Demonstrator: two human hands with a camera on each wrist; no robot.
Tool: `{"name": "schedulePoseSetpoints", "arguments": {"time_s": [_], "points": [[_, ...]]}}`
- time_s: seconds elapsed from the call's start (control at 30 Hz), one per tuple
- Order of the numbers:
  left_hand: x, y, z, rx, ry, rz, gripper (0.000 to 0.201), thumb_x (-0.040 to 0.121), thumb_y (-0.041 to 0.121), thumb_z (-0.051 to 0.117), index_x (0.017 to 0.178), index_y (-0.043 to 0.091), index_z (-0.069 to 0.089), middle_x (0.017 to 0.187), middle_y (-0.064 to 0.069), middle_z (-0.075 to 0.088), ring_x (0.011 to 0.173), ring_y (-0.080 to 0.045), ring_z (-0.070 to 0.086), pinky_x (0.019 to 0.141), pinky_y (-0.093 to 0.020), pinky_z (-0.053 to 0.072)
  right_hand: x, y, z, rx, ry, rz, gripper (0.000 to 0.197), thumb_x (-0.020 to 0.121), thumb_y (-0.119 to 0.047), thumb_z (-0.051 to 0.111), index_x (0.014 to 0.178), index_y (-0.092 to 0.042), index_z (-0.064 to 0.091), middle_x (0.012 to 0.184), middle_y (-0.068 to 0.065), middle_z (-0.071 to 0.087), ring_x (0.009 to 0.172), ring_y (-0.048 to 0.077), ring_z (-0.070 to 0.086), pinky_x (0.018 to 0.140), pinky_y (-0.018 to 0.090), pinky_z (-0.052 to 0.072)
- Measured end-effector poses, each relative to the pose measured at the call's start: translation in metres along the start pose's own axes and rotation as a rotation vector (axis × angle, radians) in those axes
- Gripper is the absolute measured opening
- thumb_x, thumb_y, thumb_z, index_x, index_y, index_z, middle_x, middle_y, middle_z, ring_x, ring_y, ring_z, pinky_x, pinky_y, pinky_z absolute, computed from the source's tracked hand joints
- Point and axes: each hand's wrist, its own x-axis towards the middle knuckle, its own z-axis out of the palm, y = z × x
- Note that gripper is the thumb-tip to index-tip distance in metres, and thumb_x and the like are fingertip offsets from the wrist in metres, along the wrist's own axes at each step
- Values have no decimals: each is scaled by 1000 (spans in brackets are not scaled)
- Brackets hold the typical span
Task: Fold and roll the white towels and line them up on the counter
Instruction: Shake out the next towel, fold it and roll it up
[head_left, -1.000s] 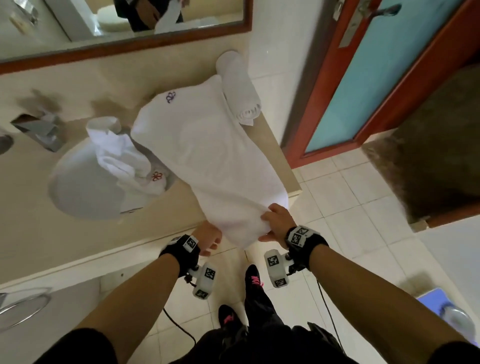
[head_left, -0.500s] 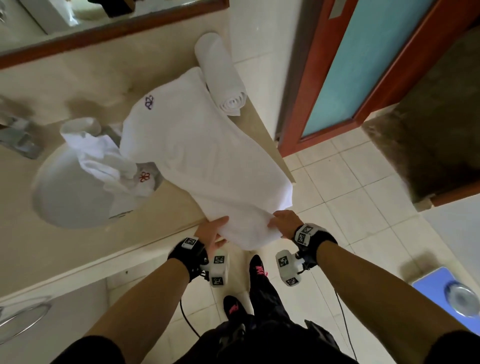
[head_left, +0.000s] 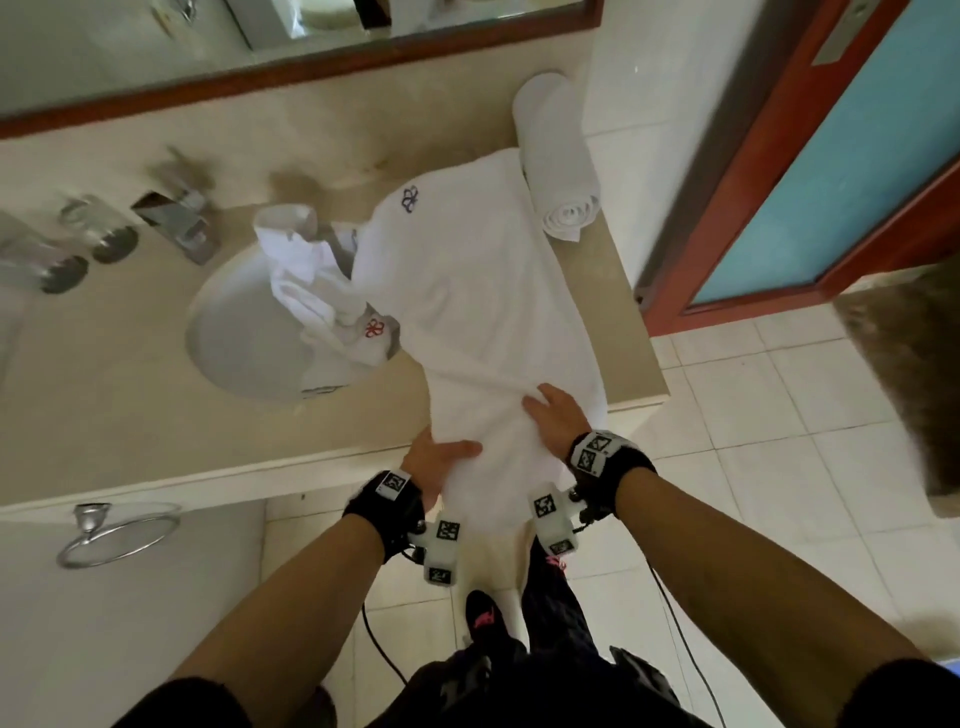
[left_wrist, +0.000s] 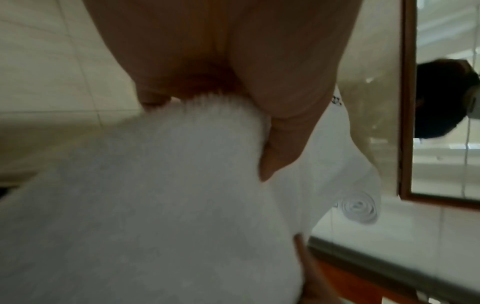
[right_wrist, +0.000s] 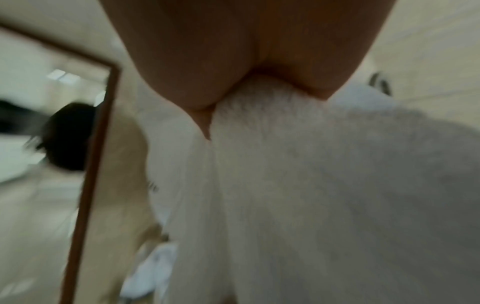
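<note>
One rolled towel is lying finished on the worktop, the left hand and right hand are gripping the overhanging near end of the spread towel, apparently starting its roll, and a crumpled towel is waiting in the sink.

The spread towel is white, with a dark blue flower emblem at its eleven o'clock corner. The rolled towel, at its one o'clock, is plain white. The crumpled towel, at its nine o'clock in the white sink, bears a red flower. The worktop is beige, the mirror frame red-brown, the door turquoise. The wristbands are black with black-and-white square markers.
</note>
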Motion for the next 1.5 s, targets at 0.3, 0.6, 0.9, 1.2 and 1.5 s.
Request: {"name": "schedulePoseSetpoints", "arguments": {"time_s": [0.3,0.6,0.9,1.2,1.5], "points": [[-6,-16,13,-3,-30,-80,74,56,10,75,124,24,52,123,-5,64,110,-32,60,90,-51,51,7,23,-3,412,80,329,24,96,-32,56,90,-10,64,114,16,66,106,37,62,98,52,48],[-13,-54,-4,460,-191,29,125,48,33,95,143,26,16,131,-7,57,119,-21,56,98,-40,50,1,-23,6,647,-125,326,48,99,-40,49,129,-3,59,111,16,68,94,33,65,93,46,51],[-22,-62,-4,349,133,131,120,47,55,91,140,18,24,121,7,57,112,-13,56,95,-33,49,-24,-94,57,819,-440,274,48,103,-46,34,113,-9,63,92,9,71,80,22,69,72,28,57],[-39,-31,-27,-88,391,156,44,84,8,60,123,26,50,108,4,64,98,-24,60,85,-50,55,-37,-113,60,661,-363,139,45,90,-32,66,124,-3,62,112,15,71,98,31,70,86,43,57],[-6,-43,-53,-29,390,-99,47,71,16,69,115,9,54,113,-26,63,83,-37,65,60,-45,58,-72,-106,78,430,-490,-22,33,93,-3,59,124,-13,50,96,2,64,76,15,65,53,24,56]]}}
